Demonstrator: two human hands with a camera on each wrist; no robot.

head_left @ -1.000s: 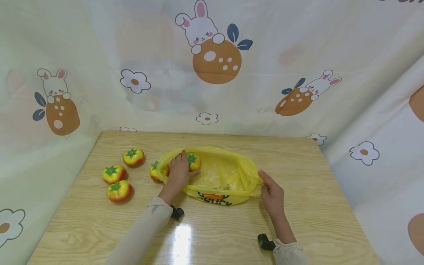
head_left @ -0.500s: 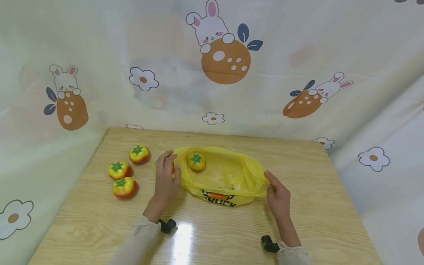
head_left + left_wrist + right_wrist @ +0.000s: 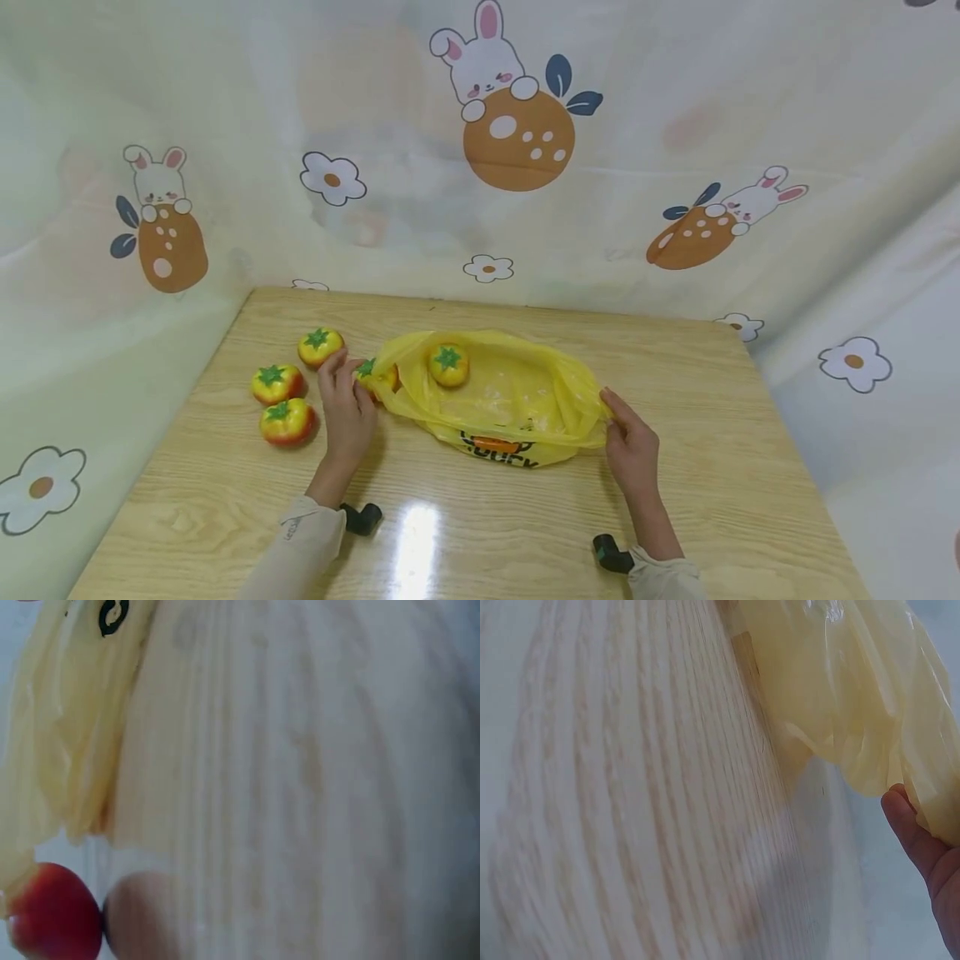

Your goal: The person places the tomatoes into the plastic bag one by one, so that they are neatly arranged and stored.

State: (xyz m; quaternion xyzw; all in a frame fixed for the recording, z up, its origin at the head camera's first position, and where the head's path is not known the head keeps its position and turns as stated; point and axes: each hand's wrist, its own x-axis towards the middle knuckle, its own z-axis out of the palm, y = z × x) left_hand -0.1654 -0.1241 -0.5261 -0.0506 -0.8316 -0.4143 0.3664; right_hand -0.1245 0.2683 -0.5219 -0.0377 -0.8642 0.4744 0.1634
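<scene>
The yellow plastic bag lies with its mouth spread, one red-and-yellow fruit with a green leafy top inside. Another such fruit is at the bag's left edge, partly behind the plastic. Just left of that one is my left hand, fingers loosely bent and not round anything; in the left wrist view a fingertip appears close beside a red fruit, contact unclear. My right hand pinches the bag's right rim; the right wrist view shows its fingers at the plastic.
To the left on the wooden table are three more fruits, at the back, middle and front. Black devices sit by the left wrist and right wrist. A patterned curtain hangs behind the table.
My left hand has come out of the bag's mouth and moved left, leaving a fruit inside. My right hand keeps its pinch on the rim. The head view has shifted slightly.
</scene>
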